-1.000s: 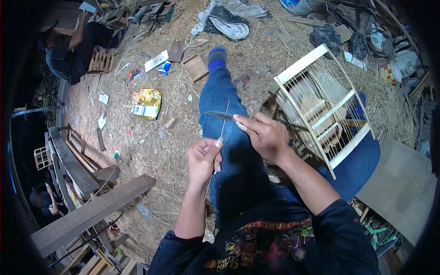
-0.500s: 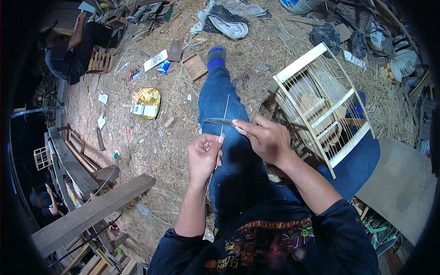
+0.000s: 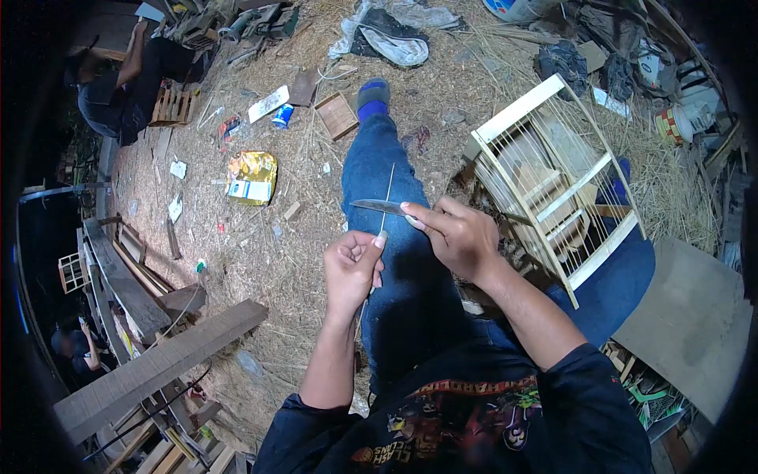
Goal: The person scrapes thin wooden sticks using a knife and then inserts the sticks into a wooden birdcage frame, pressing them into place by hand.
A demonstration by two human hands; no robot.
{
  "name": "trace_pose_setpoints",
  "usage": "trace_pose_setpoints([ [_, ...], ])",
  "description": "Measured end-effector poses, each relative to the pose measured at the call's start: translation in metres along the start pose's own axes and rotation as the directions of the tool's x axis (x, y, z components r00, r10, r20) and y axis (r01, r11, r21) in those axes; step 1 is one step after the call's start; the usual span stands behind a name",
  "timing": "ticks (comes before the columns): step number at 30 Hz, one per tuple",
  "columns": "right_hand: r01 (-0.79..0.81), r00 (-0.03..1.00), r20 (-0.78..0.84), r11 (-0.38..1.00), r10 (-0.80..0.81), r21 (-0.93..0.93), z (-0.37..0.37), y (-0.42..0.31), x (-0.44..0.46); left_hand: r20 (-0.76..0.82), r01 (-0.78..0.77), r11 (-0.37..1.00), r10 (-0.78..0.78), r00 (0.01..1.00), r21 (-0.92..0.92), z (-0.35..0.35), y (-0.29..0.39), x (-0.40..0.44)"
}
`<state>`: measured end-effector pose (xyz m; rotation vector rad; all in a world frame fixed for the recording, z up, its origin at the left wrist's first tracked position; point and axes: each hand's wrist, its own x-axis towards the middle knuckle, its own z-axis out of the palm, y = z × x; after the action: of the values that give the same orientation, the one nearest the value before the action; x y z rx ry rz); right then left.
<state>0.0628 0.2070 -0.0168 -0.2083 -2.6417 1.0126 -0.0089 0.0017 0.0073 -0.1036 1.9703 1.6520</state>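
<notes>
Grey steel knife [image 3: 377, 206] gripped in right hand [image 3: 462, 237], crossing thin pale stick [image 3: 389, 186] just beyond left hand's [image 3: 353, 272] pinch; too steep a blade angle could snap it (or slip toward left thumb, judging by closeness).

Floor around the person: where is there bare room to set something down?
The grey board, right of the wooden cage, looks bare. Ground between the gold packet and outstretched leg has room, bar small scraps. Crowded: the planks at lower left, and the spot ahead of the left hand, where the knife crosses the thin stick.
</notes>
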Motion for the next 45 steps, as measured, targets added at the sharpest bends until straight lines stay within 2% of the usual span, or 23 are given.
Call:
trace_pose_setpoints([
  [2,-0.052,0.999,-0.014,0.999,0.052,0.006,0.002,0.003,0.002,0.011,-0.004,1.000,0.004,1.000,-0.008,0.000,0.000,0.000],
  [9,-0.004,1.000,0.021,1.000,0.003,0.002,0.003,0.002,0.000,0.010,0.013,1.000,-0.013,1.000,0.009,-0.003,0.003,-0.005],
  [11,-0.070,0.997,0.009,0.998,0.070,0.004,0.001,0.003,0.003,0.014,0.017,1.000,-0.017,1.000,0.011,-0.003,0.002,-0.006],
  [18,-0.064,0.997,0.054,0.998,0.062,0.028,0.001,0.004,0.003,0.016,-0.010,1.000,0.010,1.000,-0.005,-0.005,-0.001,-0.006],
  [20,-0.107,0.993,0.054,0.994,0.105,0.032,-0.001,0.004,0.009,0.012,-0.011,1.000,0.011,1.000,0.002,-0.006,0.000,-0.009],
  [24,-0.060,0.998,0.028,0.996,0.058,0.064,0.001,0.002,0.007,0.008,-0.009,1.000,0.009,1.000,0.004,-0.008,0.000,-0.011],
  [36,-0.112,0.993,0.032,0.990,0.109,0.087,0.011,-0.001,0.005,0.001,-0.017,0.999,0.017,1.000,-0.027,-0.010,0.000,-0.018],
  [45,-0.093,0.996,0.003,0.995,0.093,0.019,0.013,-0.008,0.004,-0.032,-0.047,0.999,0.047,0.998,0.001,-0.010,0.001,-0.024],
])
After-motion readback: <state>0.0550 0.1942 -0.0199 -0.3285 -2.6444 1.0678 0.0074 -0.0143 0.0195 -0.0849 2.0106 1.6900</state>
